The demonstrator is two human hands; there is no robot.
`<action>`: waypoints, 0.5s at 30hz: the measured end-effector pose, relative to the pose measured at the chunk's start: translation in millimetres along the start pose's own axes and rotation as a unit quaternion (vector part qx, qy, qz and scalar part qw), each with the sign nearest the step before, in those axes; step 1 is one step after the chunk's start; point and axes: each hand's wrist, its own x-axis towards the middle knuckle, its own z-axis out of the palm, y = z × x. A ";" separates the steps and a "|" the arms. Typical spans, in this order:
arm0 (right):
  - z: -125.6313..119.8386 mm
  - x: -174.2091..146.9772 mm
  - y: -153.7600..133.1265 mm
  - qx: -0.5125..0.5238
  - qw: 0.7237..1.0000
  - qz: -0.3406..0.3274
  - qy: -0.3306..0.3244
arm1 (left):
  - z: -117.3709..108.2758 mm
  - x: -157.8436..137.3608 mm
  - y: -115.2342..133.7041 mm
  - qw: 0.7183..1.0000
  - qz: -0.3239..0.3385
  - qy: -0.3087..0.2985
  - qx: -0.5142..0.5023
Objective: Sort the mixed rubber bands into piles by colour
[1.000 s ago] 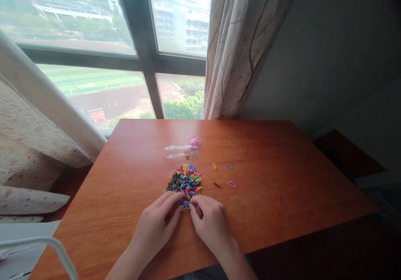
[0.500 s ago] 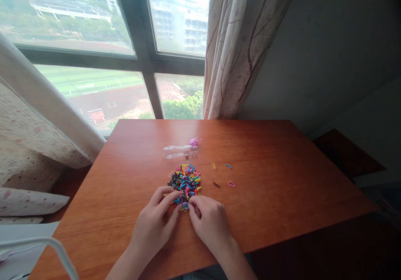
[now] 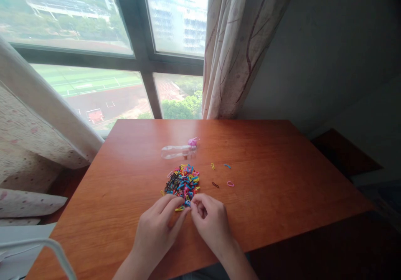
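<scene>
A heap of small coloured rubber bands (image 3: 183,182) lies on the wooden table, black, blue, yellow, red and pink mixed together. At its near edge, my left hand (image 3: 158,221) rests with curved fingers, thumb and forefinger apart around a few bands. My right hand (image 3: 211,217) is closed in a pinch at the heap's near right edge, its thumb and forefinger together; what is between them is too small to make out. To the right of the heap lie separate bands: a yellow one (image 3: 212,166), a blue one (image 3: 227,166), a dark one (image 3: 215,184) and a pink one (image 3: 230,184).
Beyond the heap, a clear plastic bottle-shaped container (image 3: 175,151) lies on its side, with a pink piece (image 3: 193,142) beside its right end. The table (image 3: 282,171) reaches a window with curtains (image 3: 232,62). A white curved tube (image 3: 56,248) stands at the lower left.
My left hand has shifted slightly right and nearer to me, uncovering more of the heap's left side. My right hand stays pinched at almost the same place. The view has moved slightly.
</scene>
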 end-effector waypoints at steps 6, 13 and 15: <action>1.9 1.6 2.1 0.033 0.999 0.009 -0.007 | 3.1 -2.2 -2.9 0.998 -0.029 -0.035 -0.054; 2.1 1.8 2.3 0.034 0.999 0.016 0.000 | 0.8 0.2 -3.4 0.996 -0.028 -0.036 -0.072; 1.1 2.2 2.4 0.041 0.999 0.022 0.011 | 0.4 0.9 -2.9 0.996 -0.027 -0.033 -0.081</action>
